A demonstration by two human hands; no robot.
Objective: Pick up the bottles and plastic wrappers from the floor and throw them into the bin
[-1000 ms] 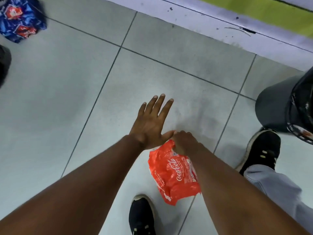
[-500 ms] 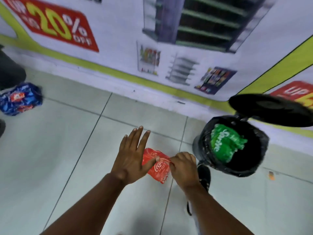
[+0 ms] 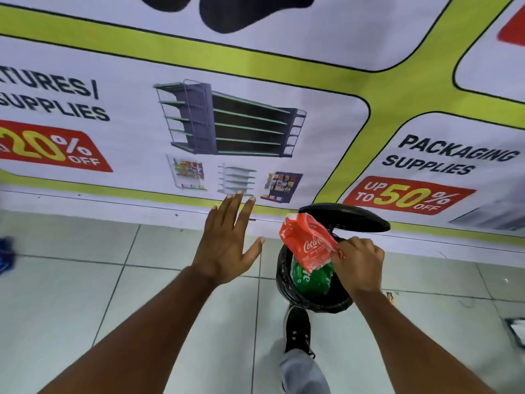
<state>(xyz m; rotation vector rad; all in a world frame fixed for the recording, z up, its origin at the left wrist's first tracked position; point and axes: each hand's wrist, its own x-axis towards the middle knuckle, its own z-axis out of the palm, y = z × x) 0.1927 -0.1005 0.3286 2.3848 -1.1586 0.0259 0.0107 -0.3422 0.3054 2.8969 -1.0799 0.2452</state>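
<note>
My right hand [image 3: 358, 263] pinches a red Coca-Cola plastic wrapper [image 3: 308, 243] by its edge and holds it right above the open mouth of the black bin [image 3: 287, 282]. The bin's lid [image 3: 345, 216] stands raised behind it. A green wrapper [image 3: 311, 280] lies inside the bin's black liner. My left hand [image 3: 230, 241] hovers flat and empty to the left of the bin, fingers spread. A blue wrapper [image 3: 6, 253] lies on the floor at the far left edge, blurred.
My right foot in a black shoe [image 3: 297, 332] rests at the bin's base, where a pedal would be. A printed banner wall [image 3: 255, 123] runs behind the bin. Grey floor tiles [image 3: 71, 294] spread left. A dark-edged object [image 3: 515, 331] sits at the right edge.
My right hand has lifted the red wrapper from floor level to just over the bin. The view has tilted up toward the wall, and the bin lid now stands open.
</note>
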